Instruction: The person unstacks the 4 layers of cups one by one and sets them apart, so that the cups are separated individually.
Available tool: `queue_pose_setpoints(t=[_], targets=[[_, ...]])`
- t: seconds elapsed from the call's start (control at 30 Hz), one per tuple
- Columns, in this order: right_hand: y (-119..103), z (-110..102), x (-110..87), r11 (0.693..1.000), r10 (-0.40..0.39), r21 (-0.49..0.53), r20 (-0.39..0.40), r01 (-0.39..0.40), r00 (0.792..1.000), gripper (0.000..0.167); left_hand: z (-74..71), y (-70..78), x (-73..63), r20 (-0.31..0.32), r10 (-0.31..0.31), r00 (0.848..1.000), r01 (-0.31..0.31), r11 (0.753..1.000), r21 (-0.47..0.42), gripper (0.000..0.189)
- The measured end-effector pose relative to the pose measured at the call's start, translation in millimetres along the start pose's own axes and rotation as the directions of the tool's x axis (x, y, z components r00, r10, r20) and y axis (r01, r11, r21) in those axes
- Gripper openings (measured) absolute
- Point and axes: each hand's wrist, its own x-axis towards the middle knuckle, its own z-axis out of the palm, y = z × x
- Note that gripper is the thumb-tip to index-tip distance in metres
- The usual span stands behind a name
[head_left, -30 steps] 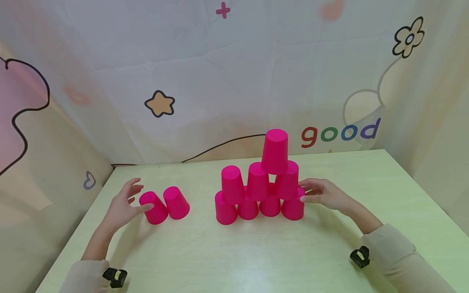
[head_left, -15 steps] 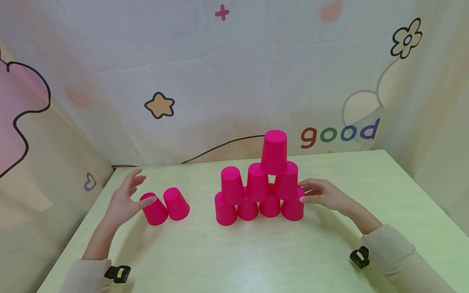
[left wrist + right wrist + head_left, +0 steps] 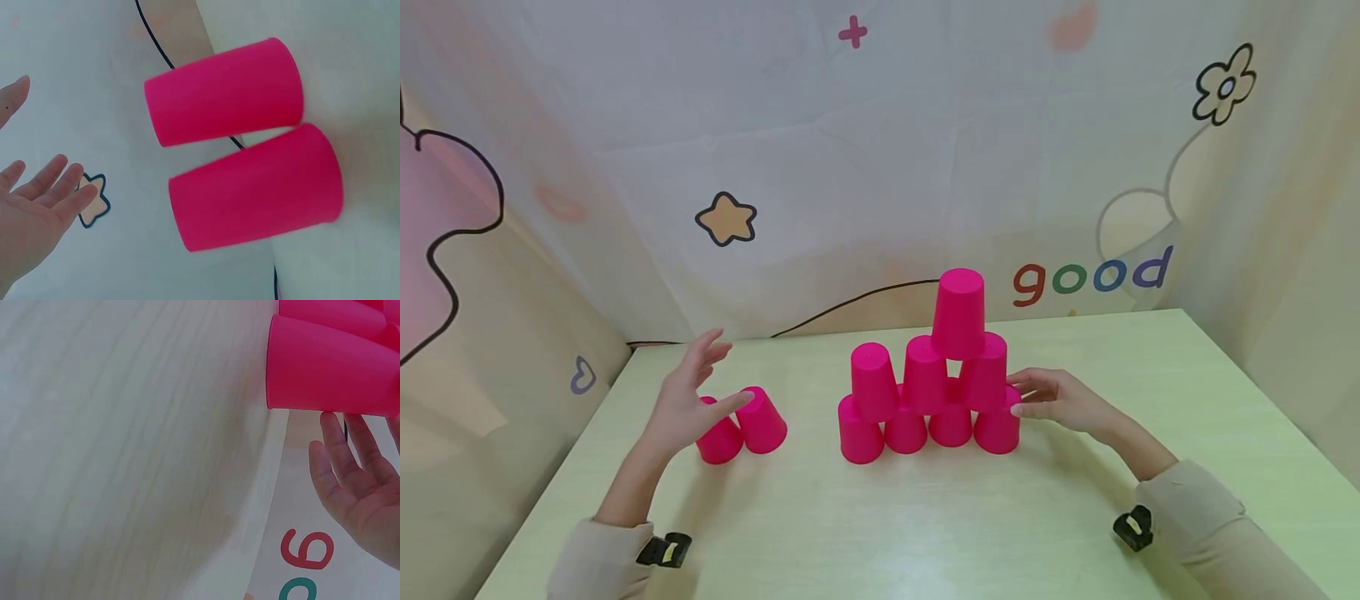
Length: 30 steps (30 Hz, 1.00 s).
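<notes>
In the head view my left hand [image 3: 688, 400] is raised in front of two upside-down pink cups, partly hiding the left cup [image 3: 720, 440] and overlapping the top of the right cup [image 3: 763, 423]. The left wrist view shows the fingers [image 3: 47, 194] spread, holding nothing and apart from both cups. Upside-down pink cups form a stepped stack: several at the bottom, three above, and a single top cup [image 3: 958, 315] over the right-hand pair. My right hand [image 3: 1060, 402] is beside the bottom right cup [image 3: 997, 429], fingers loosely extended, fingertips at its side; contact is hard to tell.
All the cups stand on a pale wooden table [image 3: 910, 533]. A printed cloth [image 3: 850, 167] hangs behind the table's back edge, close behind the stack, and continues along both sides.
My left hand has moved right and slightly up, from beside the left loose cup to in front of both. My right hand and the stacked cups have stayed in place.
</notes>
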Motion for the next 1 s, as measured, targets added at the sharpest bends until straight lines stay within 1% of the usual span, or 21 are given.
queue_pose_setpoints(t=[0.17,0.37,0.5,0.8,1.0], targets=[[0,0,0.7,1.0,-0.003,0.01,0.009,0.003,1.0,0.048,7.0,11.7,4.0,-0.008,0.043,0.999,-0.044,0.999,-0.029,0.083],[0,0,0.5,1.0,-0.001,0.021,0.008,0.0,1.0,0.048,15.1,23.9,10.5,-0.004,0.06,0.998,-0.06,0.996,-0.06,0.085],[0,0,0.0,1.0,0.002,0.02,0.006,-0.002,1.0,0.048,21.1,31.4,16.1,-0.013,0.08,0.997,-0.081,0.991,-0.103,0.083],[2,0,1.0,1.0,0.001,0.028,0.014,-0.001,1.0,0.047,39.1,55.8,33.1,-0.006,0.118,0.993,-0.117,0.968,-0.22,0.082],[2,0,1.6,1.0,-0.003,0.028,0.015,0.003,1.0,0.047,54.9,71.5,45.1,-0.003,0.139,0.99,-0.135,0.951,-0.278,0.083]])
